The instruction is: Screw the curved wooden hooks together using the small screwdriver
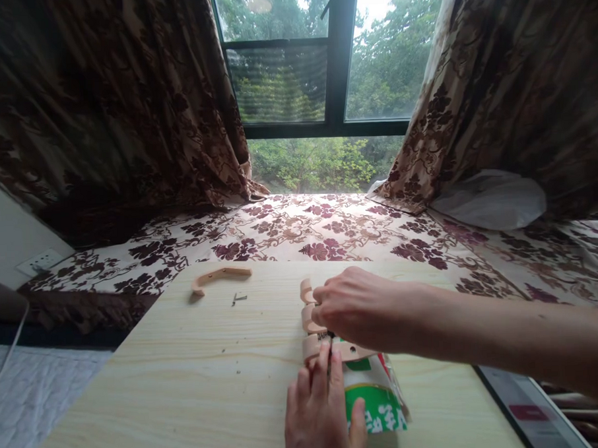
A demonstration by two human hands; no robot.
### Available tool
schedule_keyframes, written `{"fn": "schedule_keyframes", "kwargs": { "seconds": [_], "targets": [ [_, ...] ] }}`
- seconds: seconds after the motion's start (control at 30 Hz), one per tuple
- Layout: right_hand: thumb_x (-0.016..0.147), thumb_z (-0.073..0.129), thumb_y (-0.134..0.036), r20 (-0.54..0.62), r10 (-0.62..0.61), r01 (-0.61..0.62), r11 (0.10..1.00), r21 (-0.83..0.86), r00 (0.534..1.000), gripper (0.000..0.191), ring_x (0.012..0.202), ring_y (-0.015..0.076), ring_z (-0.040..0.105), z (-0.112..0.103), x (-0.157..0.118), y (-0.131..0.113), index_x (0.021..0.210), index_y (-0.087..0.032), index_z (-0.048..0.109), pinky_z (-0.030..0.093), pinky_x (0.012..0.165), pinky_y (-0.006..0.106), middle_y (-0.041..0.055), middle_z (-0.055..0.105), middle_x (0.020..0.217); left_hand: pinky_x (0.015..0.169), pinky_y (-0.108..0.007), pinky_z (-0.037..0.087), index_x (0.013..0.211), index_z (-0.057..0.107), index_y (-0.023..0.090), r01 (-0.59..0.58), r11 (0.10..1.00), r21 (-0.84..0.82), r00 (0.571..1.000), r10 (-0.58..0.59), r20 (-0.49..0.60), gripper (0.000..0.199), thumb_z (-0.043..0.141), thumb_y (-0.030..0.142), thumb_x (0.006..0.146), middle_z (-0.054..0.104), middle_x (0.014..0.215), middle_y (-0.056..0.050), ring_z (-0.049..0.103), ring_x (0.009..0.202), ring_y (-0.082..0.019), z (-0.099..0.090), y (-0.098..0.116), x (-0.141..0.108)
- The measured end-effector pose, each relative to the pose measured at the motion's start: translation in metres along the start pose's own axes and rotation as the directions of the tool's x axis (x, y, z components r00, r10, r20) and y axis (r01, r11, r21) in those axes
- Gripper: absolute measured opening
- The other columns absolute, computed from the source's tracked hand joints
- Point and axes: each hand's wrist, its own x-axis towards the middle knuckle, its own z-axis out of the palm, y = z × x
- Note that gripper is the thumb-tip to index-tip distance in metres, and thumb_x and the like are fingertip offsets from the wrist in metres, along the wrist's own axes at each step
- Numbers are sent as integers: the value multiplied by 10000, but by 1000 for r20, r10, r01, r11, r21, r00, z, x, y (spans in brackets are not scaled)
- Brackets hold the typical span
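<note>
Several curved light-wood hooks lie in a row near the middle of the wooden board; the nearest hook [311, 347] rests partly on a green and white printed packet [374, 405]. My left hand [317, 408] lies on it from the near side, fingers stretched out, their tips touching the hook. Above the row, my right hand [349, 307] is closed, with its fingers curled down over the hooks. What it grips is hidden, though a small dark tip shows below the fingers. A dark hole is visible in the nearest hook's straight part.
On the board [188, 400], another wooden hook [224, 273] lies at the far left, with small screws [239, 298] beside it. A tablet-like screen [530, 412] stands at the right edge. Beyond are a flower-patterned cloth [319, 230], a white plastic bag [491, 199] and curtains.
</note>
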Motion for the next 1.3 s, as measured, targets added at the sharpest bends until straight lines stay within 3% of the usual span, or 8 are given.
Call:
{"fn": "schedule_keyframes", "kwargs": {
  "seconds": [0.1,0.3,0.47,0.7,0.9,1.0,1.13,1.3],
  "targets": [
    [756,535,-72,43,-21,20,1000,24,999,121,523,125,440,1,2,0,743,-153,624,206,439,276,38,608,643,746,-340,532,1288,494,117,-17,999,29,1000,18,-14,533,525,321,797,553,1302,-113,600,1011,-257,-1,1,0],
    [742,559,-139,155,105,-121,988,97,982,84,511,118,457,-8,3,2,777,-135,636,217,450,257,55,610,640,783,-333,523,1311,463,121,4,1000,-26,1000,-5,-13,522,516,277,815,524,1337,-94,570,1066,-240,-3,2,0],
    [775,500,-84,65,47,-52,996,77,997,145,507,108,462,-5,-3,4,804,-140,631,187,434,267,57,621,717,786,-359,526,1328,443,144,32,997,-77,999,-29,39,536,519,298,820,515,1344,-87,564,1068,-250,-5,2,1],
    [756,572,-163,116,171,-177,983,42,978,74,501,120,448,-5,-7,3,754,-147,644,184,443,283,44,614,628,808,-364,509,1317,452,128,17,996,-82,1000,-16,8,512,514,288,835,517,1339,-110,564,1062,-256,-7,2,2],
    [773,540,-87,13,49,-49,999,24,999,112,525,106,446,3,-9,7,728,-150,622,192,445,285,43,629,742,819,-367,503,1322,447,136,37,993,-116,999,-34,26,517,521,287,833,509,1349,-104,553,1085,-253,-8,3,4],
    [772,550,-96,87,35,-38,999,31,996,122,510,108,449,5,-8,5,692,-149,624,202,451,283,37,624,663,811,-370,506,1309,458,115,18,996,-91,1000,-17,13,507,517,285,835,518,1336,-118,554,1076,-260,-9,4,4],
    [778,574,-193,179,137,-141,990,9,974,138,471,125,440,0,-8,2,667,-147,642,180,434,287,47,600,576,809,-377,509,1301,464,111,5,997,-72,1000,-6,-7,501,518,279,832,518,1333,-119,552,1080,-267,-10,3,4],
    [755,529,-90,65,30,-37,993,109,997,144,544,127,500,-3,-10,4,790,-170,644,224,467,274,45,633,707,795,-367,513,1304,460,128,23,995,-93,999,-21,25,498,514,278,832,525,1325,-108,561,1066,-257,-11,3,5]
  ]
}}
